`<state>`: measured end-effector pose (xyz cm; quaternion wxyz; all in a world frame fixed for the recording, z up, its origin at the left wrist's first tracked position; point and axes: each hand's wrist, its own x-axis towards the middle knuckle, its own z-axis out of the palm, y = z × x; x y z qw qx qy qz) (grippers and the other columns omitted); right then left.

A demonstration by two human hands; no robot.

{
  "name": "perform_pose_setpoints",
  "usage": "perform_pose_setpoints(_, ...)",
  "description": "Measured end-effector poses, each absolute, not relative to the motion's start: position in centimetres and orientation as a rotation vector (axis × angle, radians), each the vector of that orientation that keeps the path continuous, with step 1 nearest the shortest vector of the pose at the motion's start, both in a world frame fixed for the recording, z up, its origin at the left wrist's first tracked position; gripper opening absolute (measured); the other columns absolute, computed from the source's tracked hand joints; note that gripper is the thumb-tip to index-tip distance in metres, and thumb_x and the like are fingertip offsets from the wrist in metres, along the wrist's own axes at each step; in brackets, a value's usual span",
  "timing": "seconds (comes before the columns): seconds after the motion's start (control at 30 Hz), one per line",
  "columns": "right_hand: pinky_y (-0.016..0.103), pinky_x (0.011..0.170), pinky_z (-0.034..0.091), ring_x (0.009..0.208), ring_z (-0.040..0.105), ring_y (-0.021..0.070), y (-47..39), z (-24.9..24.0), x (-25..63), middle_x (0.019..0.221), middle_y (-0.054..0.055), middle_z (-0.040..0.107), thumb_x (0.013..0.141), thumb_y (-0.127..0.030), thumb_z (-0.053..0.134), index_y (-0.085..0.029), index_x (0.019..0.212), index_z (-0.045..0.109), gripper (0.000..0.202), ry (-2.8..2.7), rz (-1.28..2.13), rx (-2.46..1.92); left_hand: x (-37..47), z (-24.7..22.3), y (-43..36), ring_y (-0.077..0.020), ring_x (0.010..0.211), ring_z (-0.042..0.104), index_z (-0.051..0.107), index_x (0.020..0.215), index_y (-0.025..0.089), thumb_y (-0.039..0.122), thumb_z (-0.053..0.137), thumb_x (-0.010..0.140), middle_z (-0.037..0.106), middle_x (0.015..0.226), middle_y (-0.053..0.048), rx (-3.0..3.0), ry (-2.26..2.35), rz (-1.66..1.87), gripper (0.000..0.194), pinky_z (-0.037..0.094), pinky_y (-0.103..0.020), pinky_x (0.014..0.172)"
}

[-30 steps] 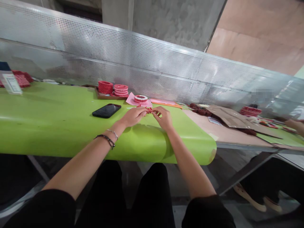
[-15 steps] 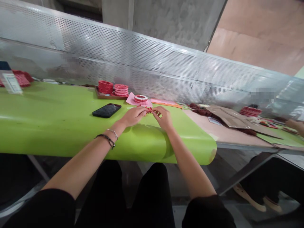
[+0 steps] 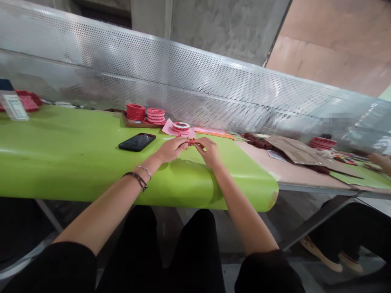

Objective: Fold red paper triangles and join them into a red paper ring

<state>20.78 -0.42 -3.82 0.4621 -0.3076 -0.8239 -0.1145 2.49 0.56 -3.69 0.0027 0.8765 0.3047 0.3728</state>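
My left hand [image 3: 172, 149] and my right hand [image 3: 208, 150] meet above the green mat [image 3: 91, 162], fingertips nearly touching. Between them they pinch a small red piece [image 3: 191, 141], partly hidden by the fingers; its exact kind is too small to make out. Just behind it, a stack of red and white rings [image 3: 181, 127] rests on a pink paper sheet [image 3: 167, 127]. A black phone [image 3: 137, 142] lies on the mat to the left of my left hand.
A brown tray [image 3: 143, 124] holds red rings [image 3: 135, 111] and pink rings [image 3: 156, 115]. A bottle [image 3: 14, 103] stands far left. Flattened cardboard [image 3: 299, 152] covers part of the table at right, near another person's hand [image 3: 380, 160]. A perforated metal panel [image 3: 195, 81] runs behind.
My right hand's fingers have shifted slightly, curling a little closer around the red piece. My left hand stays in place, and the objects on the table have not moved.
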Motion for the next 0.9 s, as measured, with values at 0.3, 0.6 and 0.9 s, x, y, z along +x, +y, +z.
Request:
perform_pose_setpoints(0.3, 0.03, 0.076, 0.047, 0.083, 0.058, 0.0187, -0.79, -3.43, 20.81, 0.087, 0.007, 0.066, 0.089, -0.022, 0.046, -0.02, 0.087, 0.066, 0.02, -2.068, -0.406, -0.758, 2.57, -3.68, 0.64, -0.0209, 0.084, 0.06, 0.059, 0.095, 0.017, 0.03, 0.031, 0.089, 0.066, 0.093, -0.006, 2.749, 0.986, 1.153, 0.031, 0.046, -0.033, 0.073)
perform_pose_setpoints(0.6, 0.029, 0.075, 0.045, 0.084, 0.057, 0.0186, -1.14, -3.37, 20.7, 0.088, 0.006, 0.066, 0.091, -0.024, 0.044, -0.023, 0.089, 0.066, 0.022, -2.102, -0.489, -0.803, 2.55, -3.95, 1.02, -0.0221, 0.086, 0.06, 0.06, 0.097, 0.018, 0.029, 0.032, 0.089, 0.067, 0.095, -0.006, 2.734, 1.029, 1.145, 0.031, 0.046, -0.037, 0.077)
perform_pose_setpoints(0.9, 0.03, 0.075, 0.044, 0.081, 0.057, 0.0183, -0.66, -3.56, 20.58, 0.084, 0.005, 0.065, 0.09, -0.027, 0.046, -0.022, 0.085, 0.065, 0.021, -2.095, -0.5, -0.836, 2.59, -4.06, 1.02, -0.023, 0.091, 0.059, 0.06, 0.098, 0.018, 0.029, 0.035, 0.088, 0.066, 0.101, -0.006, 2.75, 1.02, 1.103, 0.029, 0.045, -0.038, 0.081)
